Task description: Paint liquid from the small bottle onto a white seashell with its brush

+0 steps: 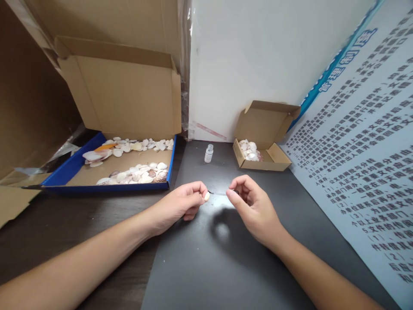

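Observation:
Between the thumb and fingers of my left hand point(189, 200) is a small cream-coloured shell point(207, 196). My right hand point(251, 204) is closed in a pinch on a thin, pale stick point(220, 193) with a dark tip; its exact kind is hard to make out. The dark tip reaches the upper edge of the shell, though I cannot tell whether they touch. Both hands are raised over the dark grey mat. Beyond them stands a small clear glass bottle point(209, 154) with a white label and no cap on it.
At the left lies a blue-sided cardboard box point(112, 187), lid up, with many shells in two groups. A smaller brown box point(266, 165) at the back right holds white shells. A white panel point(258, 56) rises behind; a printed poster point(361, 150) borders the right.

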{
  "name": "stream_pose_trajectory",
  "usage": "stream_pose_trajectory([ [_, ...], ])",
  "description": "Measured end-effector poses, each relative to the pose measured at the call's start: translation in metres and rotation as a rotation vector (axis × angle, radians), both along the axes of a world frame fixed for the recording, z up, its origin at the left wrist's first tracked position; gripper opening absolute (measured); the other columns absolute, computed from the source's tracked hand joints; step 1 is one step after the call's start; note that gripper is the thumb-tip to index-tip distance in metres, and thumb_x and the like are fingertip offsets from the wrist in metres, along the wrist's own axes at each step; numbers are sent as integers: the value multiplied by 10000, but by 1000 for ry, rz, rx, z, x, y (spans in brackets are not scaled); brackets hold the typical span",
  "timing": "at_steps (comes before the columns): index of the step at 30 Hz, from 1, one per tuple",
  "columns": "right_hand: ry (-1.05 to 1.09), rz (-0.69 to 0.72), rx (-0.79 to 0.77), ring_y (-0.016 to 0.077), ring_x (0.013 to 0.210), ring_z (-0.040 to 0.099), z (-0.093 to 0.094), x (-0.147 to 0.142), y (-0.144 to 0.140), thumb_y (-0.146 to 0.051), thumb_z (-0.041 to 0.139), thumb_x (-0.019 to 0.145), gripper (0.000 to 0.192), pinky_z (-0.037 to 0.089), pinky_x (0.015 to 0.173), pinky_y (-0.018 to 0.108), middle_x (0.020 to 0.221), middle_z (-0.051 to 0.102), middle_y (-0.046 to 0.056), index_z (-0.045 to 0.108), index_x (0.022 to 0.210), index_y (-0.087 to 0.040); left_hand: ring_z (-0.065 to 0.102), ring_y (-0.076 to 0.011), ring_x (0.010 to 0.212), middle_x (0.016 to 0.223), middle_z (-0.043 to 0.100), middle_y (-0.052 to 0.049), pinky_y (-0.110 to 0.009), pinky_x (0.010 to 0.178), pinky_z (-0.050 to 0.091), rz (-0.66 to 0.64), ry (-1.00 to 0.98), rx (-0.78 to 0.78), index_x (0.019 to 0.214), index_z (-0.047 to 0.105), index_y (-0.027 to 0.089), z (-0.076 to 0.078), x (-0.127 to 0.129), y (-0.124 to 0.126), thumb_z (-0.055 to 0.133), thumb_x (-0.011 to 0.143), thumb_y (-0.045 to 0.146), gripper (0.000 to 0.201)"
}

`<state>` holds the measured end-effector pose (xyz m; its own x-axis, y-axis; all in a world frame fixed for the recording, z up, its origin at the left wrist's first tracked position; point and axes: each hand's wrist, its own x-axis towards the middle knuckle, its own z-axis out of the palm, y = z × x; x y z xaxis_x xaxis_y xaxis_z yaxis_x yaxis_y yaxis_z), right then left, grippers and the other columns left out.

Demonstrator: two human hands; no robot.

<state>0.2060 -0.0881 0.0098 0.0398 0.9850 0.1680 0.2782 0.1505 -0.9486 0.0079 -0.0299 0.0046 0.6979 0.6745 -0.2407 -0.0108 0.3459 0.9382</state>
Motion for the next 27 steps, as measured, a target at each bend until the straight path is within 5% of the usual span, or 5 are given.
stream_pose_trajectory([
  [27,-71,-23,41,124,572,377,4,1,-3,-314,635,869,143,321,551,274,640,398,-67,519,879,-231,228,-65,513,600,305,90,-207,474,208,-11,-1,-4,825,503,188,0,0,0,607,852,267,133],
])
